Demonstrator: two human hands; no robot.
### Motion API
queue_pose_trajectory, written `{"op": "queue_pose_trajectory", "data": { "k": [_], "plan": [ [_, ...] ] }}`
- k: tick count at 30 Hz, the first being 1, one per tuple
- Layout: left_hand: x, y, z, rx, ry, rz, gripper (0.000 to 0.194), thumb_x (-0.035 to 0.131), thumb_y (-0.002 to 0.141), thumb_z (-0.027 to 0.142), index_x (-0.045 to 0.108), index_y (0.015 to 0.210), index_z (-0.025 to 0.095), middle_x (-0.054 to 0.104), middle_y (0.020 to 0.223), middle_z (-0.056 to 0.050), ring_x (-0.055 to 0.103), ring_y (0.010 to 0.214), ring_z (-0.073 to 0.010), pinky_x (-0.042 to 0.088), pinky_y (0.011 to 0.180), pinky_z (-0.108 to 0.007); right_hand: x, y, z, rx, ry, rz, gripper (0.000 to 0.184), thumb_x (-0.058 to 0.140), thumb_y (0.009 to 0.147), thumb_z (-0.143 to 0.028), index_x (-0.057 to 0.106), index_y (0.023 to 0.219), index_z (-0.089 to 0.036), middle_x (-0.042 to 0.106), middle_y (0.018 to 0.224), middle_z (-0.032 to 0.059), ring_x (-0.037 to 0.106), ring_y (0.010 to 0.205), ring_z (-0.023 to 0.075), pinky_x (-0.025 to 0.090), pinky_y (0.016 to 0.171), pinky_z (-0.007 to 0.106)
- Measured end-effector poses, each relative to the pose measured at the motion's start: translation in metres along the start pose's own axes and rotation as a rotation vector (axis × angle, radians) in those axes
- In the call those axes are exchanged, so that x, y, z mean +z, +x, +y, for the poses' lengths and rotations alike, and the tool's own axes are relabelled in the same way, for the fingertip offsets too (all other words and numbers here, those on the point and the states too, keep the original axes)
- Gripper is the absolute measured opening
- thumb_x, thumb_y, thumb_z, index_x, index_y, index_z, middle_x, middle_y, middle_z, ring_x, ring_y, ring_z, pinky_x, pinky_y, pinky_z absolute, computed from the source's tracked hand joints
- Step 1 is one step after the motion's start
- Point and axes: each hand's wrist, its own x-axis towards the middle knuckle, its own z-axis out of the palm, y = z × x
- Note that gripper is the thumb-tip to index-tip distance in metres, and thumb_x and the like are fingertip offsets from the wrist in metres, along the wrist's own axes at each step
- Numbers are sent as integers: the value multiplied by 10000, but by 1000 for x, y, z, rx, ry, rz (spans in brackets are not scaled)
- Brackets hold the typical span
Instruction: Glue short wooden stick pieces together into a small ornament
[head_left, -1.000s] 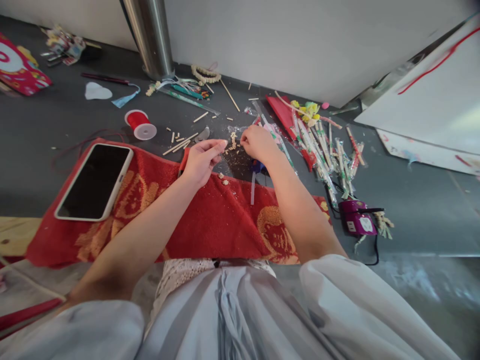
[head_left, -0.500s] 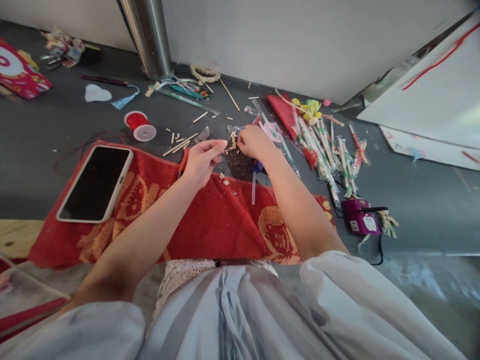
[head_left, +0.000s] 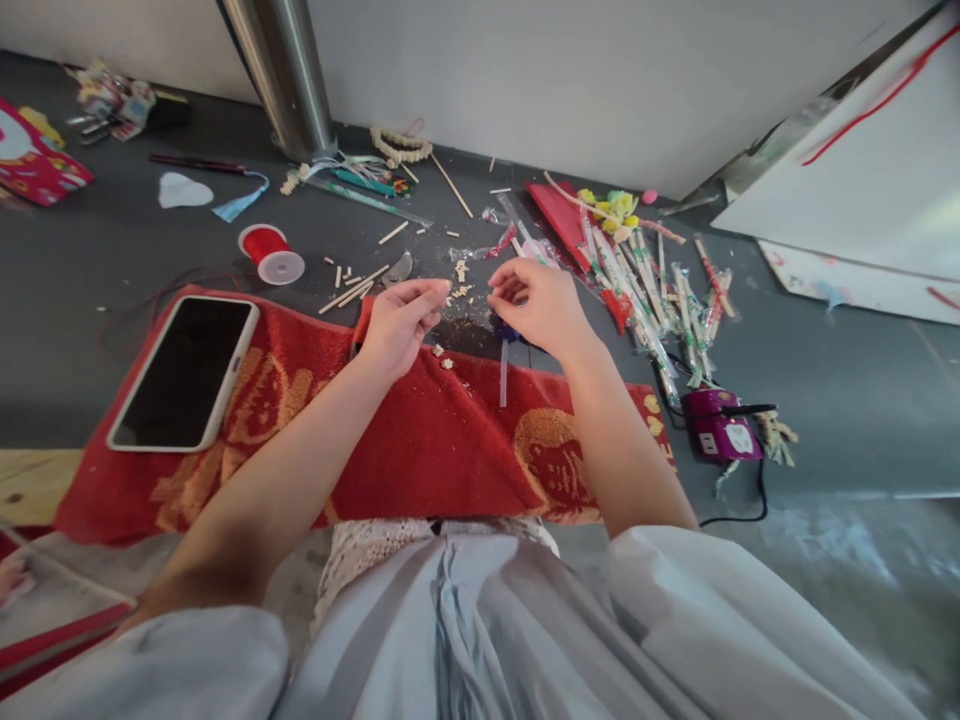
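Above the near edge of the dark table, my left hand [head_left: 405, 318] is closed in a pinch, thumb against forefinger. Whatever lies between those fingertips is too small to make out. Just right of it hovers my right hand [head_left: 538, 303], loosely curled, with a gap between thumb and forefinger and nothing visible in it. Small pale wooden bits [head_left: 460, 291] and crumbs lie on the table between the hands. A blue tool with a translucent stick [head_left: 504, 375] is partly hidden under my right hand. Thin wooden sticks [head_left: 352, 290] and a small grey blade-like piece [head_left: 399, 268] lie beyond my left hand.
A red patterned towel [head_left: 442, 450] covers the front edge, with a phone [head_left: 184, 372] on its left. Behind stands a red thread spool [head_left: 271, 254]. Wrapped sticks [head_left: 637, 290] and a purple device [head_left: 716, 425] with a cable lie right. A metal post [head_left: 289, 80] rises behind.
My right hand has drawn back to the right, away from the wooden bits, and its fingers have loosened. My left hand keeps its pinch almost in place. The view has shifted slightly.
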Motion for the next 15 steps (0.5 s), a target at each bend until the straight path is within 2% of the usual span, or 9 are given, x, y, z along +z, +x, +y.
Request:
{"op": "queue_pose_trajectory", "data": {
  "k": [3,6,10,15],
  "plan": [
    [3,-4,1,17,37,-51,59,775,696,115,745,658,149,599,565,18,442,459,-4,354,460,-141,0,-19,-3,-13,209,61,122,622,751,-198,602,871,-210,645,767,-12,623,695,123,537,722,314],
    [7,-10,0,66,121,-96,143,864,609,230,751,665,162,639,584,10,488,479,-19,391,478,-151,2,-29,-5,-9,319,92,153,652,740,-198,602,885,-205,657,784,-12,638,716,113,542,722,293],
    [11,-15,-3,139,241,-135,225,888,565,326,752,676,186,710,640,-10,586,544,-56,454,522,-164,10,-34,-3,-53,355,147,178,686,724,-219,587,870,-198,655,765,-25,639,700,100,541,687,265],
    [12,-17,-6,182,345,-188,174,854,634,331,757,700,202,757,732,-26,623,581,-61,481,558,-166,19,-36,-1,-132,334,226,149,686,761,-238,567,842,-199,643,758,-33,617,654,82,531,650,245]
  ]
}}
